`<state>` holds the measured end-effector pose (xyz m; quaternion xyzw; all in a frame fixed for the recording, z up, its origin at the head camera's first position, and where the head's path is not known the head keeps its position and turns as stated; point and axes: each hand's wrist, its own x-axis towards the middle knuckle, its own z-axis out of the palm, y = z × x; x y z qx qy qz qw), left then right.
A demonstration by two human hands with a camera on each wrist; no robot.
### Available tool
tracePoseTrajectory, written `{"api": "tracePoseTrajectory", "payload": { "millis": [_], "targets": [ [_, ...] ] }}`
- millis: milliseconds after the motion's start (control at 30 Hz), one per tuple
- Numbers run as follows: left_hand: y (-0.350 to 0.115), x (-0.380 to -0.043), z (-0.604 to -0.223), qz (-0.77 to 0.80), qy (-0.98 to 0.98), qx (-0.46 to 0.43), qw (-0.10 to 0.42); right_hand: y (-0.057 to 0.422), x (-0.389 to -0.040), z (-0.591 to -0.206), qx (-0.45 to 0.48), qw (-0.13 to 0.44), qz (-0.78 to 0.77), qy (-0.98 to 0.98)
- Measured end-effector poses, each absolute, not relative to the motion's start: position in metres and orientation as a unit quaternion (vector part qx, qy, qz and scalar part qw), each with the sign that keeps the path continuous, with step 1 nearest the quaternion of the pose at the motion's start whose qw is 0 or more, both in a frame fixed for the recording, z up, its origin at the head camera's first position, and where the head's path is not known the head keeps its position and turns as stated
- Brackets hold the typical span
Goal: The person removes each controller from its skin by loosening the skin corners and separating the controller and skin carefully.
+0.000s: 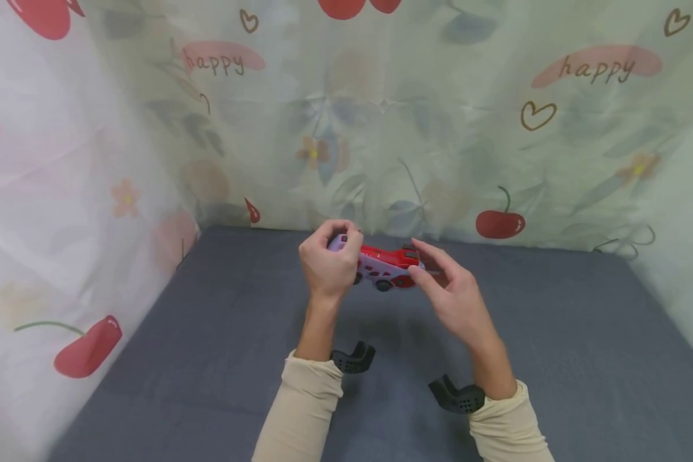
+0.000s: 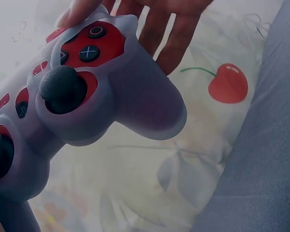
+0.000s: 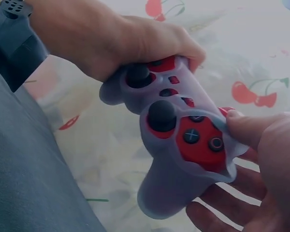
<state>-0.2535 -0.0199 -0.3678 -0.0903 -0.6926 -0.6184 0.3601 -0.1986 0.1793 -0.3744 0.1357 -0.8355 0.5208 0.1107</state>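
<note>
A red game controller (image 1: 401, 255) with dark thumbsticks is held up above the table, wearing a translucent pale purple silicone cover (image 3: 169, 186). In the head view my left hand (image 1: 330, 264) grips its left end with curled fingers. My right hand (image 1: 461, 300) is at the other end. The right wrist view shows that thumb (image 3: 244, 128) on the shoulder edge and the fingers spread behind. Around the face buttons (image 3: 203, 152) the cover's rim looks wavy and raised off the red shell. Most of the left grip is hidden by my left hand.
A dark grey cloth covers the table (image 1: 208, 372) below. Light patterned sheets (image 1: 381, 128) with cherries and "happy" lettering stand at the back and sides. Black wrist mounts (image 1: 457, 394) sit on both forearms, next to beige sleeves (image 1: 300, 407).
</note>
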Motion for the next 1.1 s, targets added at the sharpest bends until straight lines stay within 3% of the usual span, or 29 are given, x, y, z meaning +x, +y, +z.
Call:
{"api": "tracePoseTrajectory", "payload": {
  "millis": [233,500,833,1100],
  "targets": [
    [-0.015,-0.253,-0.368,-0.626,-0.679,-0.100,0.371,0.183,-0.196,-0.375,0.123,0.086,0.520,-0.841],
    [-0.015,-0.254,-0.368,-0.632,-0.644,-0.168,0.396,0.191,-0.194,-0.370,0.142,0.066,0.525,-0.837],
    [-0.012,-0.252,-0.368,-0.664,-0.618,-0.124,0.402,0.183,-0.195,-0.373,0.146,0.156,0.526,-0.823],
    [-0.011,-0.254,-0.369,-0.668,-0.638,-0.074,0.376,0.170,-0.201,-0.384,0.154,0.275,0.464,-0.828]
  ]
}}
